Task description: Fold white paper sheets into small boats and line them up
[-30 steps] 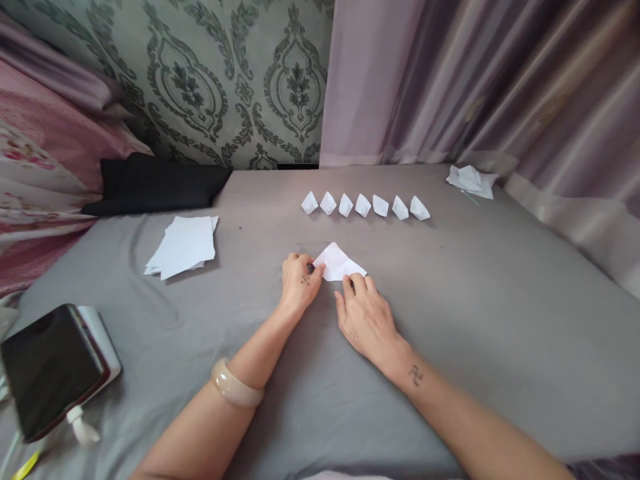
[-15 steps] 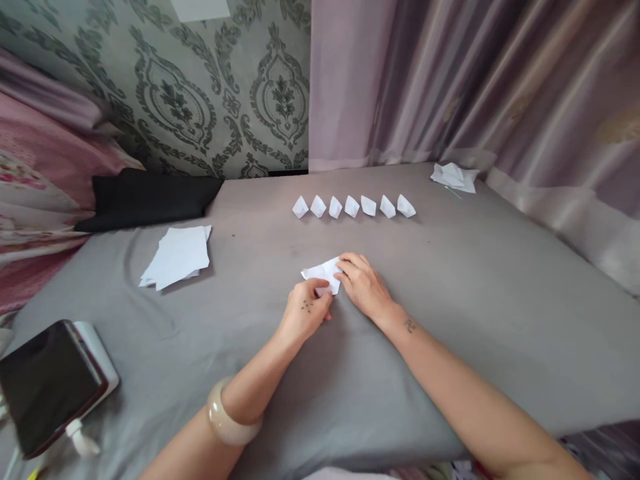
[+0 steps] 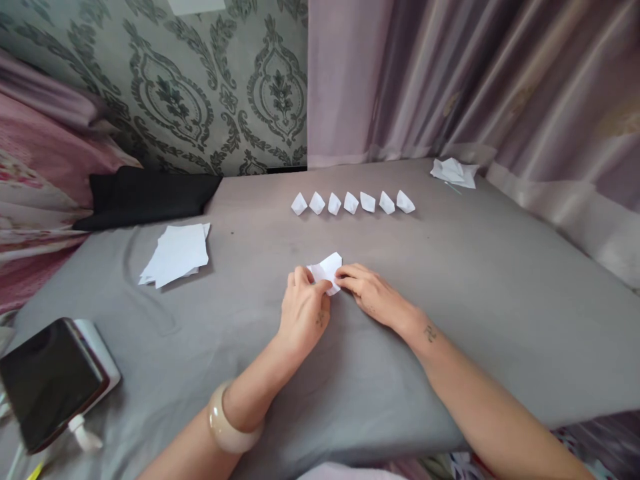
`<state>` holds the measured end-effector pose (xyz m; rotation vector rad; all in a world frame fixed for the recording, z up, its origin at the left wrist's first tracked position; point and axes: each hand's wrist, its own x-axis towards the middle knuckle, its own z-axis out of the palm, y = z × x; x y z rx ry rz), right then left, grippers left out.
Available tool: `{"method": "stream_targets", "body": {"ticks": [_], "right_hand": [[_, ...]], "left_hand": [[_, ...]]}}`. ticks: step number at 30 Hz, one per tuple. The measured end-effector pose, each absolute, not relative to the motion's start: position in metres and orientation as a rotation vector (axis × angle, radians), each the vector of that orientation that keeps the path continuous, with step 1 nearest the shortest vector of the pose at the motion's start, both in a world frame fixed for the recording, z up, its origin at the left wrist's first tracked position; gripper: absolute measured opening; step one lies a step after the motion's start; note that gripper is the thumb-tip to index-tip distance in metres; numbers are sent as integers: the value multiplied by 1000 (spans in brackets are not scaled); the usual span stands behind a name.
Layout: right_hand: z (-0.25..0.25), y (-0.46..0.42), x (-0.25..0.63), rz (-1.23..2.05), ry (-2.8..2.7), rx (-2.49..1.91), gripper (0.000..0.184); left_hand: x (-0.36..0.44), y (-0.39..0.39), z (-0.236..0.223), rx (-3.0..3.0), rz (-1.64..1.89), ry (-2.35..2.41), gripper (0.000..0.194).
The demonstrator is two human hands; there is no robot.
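A small folded white paper [image 3: 329, 268] lies on the grey bed sheet [image 3: 450, 300] in front of me. My left hand [image 3: 305, 312] rests on its left part, fingers curled and pinching the paper. My right hand [image 3: 373, 295] comes in from the right, fingertips pinching the paper's right edge. Part of the paper is hidden under my fingers. Behind it stands a row of several small folded white paper shapes [image 3: 351, 202].
A stack of white paper sheets [image 3: 176, 253] lies at the left. A black cushion [image 3: 147, 195] sits at the back left. Crumpled paper scraps [image 3: 454, 172] lie at the back right by the curtain [image 3: 475, 73]. A dark phone on a white block [image 3: 50, 380] sits near left.
The paper was a wider flat triangle a second ago; it is now folded smaller. Both hands shifted closer together over it, the left moving up onto its left side.
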<state>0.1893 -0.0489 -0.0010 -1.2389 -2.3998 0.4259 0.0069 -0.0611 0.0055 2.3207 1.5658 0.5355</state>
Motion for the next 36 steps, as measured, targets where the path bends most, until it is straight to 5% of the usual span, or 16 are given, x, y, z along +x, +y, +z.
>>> {"method": "stream_targets", "body": {"ticks": [8, 36], "right_hand": [[5, -54, 199, 430, -2441, -1201, 36], [12, -50, 209, 671, -2409, -1224, 61]], "left_hand": [[0, -50, 10, 2600, 402, 1394, 28], [4, -17, 14, 2026, 349, 1547, 17]]}}
